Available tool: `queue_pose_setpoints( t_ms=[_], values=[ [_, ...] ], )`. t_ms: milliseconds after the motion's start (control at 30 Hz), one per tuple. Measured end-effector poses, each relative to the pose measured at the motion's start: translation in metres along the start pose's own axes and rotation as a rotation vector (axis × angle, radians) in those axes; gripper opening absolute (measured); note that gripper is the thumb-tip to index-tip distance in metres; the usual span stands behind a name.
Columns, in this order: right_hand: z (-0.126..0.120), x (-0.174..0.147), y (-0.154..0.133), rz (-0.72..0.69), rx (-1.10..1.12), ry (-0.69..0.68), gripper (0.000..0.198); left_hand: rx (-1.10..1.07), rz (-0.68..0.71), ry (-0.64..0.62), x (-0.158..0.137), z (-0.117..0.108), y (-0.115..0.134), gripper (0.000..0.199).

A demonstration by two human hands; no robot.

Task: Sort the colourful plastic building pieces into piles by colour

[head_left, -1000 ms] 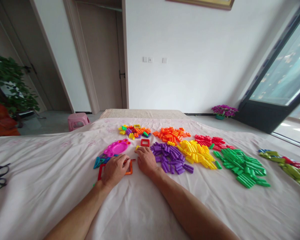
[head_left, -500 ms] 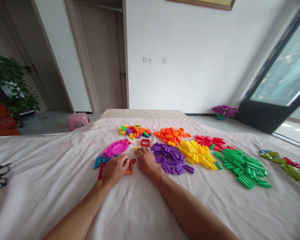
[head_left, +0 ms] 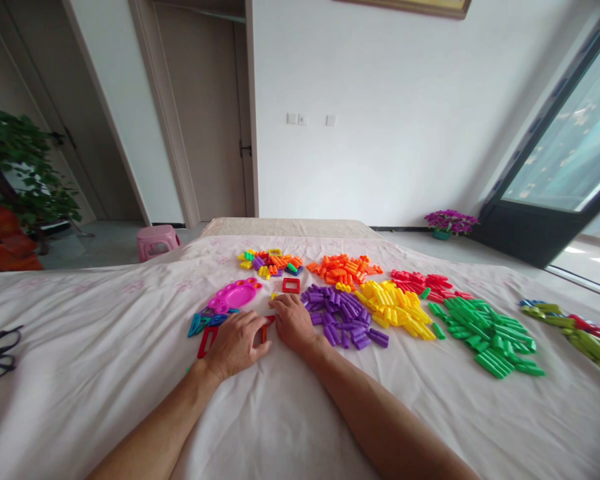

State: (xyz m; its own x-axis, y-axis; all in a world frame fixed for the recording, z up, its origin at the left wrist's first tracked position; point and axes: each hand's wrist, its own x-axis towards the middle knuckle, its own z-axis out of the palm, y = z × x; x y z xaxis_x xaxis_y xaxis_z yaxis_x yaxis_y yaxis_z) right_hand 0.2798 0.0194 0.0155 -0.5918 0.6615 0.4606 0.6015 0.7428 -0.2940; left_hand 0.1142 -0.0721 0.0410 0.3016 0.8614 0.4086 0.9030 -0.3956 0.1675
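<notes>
My left hand (head_left: pixel 237 341) reaches over an orange square frame (head_left: pixel 264 333), thumb at its near edge and fingers at its far edge; most of the frame is covered. A red frame piece (head_left: pixel 207 340) lies partly under that hand, and another red tip (head_left: pixel 270 320) shows beyond the fingers. My right hand (head_left: pixel 293 321) rests palm down on the cloth, fingers stretched forward and slightly bent. At its fingertips a small yellow piece (head_left: pixel 273 295) shows in part. Just beyond lies a red square frame (head_left: pixel 291 285). Blue frame pieces (head_left: pixel 200 323) sit beside my left hand.
A pink palette-shaped tray (head_left: pixel 237 295) lies behind my left hand. Piles of purple (head_left: pixel 337 313), yellow (head_left: pixel 395 307), orange (head_left: pixel 343 268), red (head_left: pixel 425 283) and green tubes (head_left: pixel 485 333) spread rightward. Mixed pieces (head_left: pixel 270 262) lie farther back; black glasses (head_left: pixel 0 357) lie left.
My left hand has spread from a pinch, its thumb moving right and down over the orange frame. My right hand has stayed in place.
</notes>
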Motion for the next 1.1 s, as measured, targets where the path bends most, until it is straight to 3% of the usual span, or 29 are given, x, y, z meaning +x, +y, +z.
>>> queue_pose_setpoints(
  t_ms=[200,433,1100],
  values=[
    [0.001,0.000,0.001,-0.006,-0.005,0.010,0.038,0.056,0.032,-0.006,-0.001,0.003,0.004,0.020],
    [0.000,-0.001,0.001,-0.026,-0.015,0.012,0.040,0.031,-0.050,0.037,-0.001,0.012,-0.003,0.027],
    [0.003,0.000,0.003,-0.031,0.005,0.028,0.041,0.053,-0.051,0.038,-0.001,0.012,-0.001,0.025]
  ],
)
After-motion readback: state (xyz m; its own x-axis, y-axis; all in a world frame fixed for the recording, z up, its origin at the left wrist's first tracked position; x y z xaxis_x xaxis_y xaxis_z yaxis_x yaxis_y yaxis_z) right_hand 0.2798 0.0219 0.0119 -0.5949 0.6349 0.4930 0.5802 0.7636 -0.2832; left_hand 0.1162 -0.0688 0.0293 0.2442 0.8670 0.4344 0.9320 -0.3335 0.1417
